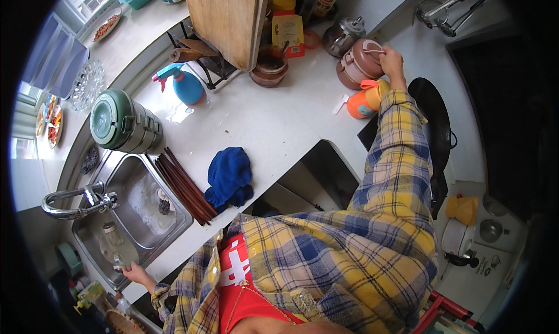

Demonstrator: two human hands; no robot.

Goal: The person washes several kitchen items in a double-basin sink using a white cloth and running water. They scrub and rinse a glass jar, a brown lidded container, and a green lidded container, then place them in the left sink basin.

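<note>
At the upper right my right hand (392, 64) is closed on the handle of a pink lidded food container (360, 63). Beside it an orange-and-yellow cup (367, 101) lies near my sleeve. My left hand (139, 276) is over the near edge of the steel double sink (150, 251), its fingers on a small glass jar (118, 261). Another glass jar (112, 233) lies in the same basin. The other basin holds suds and a grey scouring pad (164, 207). Brown chopsticks (185, 187) lie along the sink's right rim, next to a crumpled blue cloth (230, 176).
A green stacked food container (126, 122) stands behind the sink, near the chrome faucet (78, 200). Further back are a blue spray bottle (188, 87), wooden cutting boards (227, 19) and a brown pot (269, 67). A black wok (436, 124) is beside my right arm.
</note>
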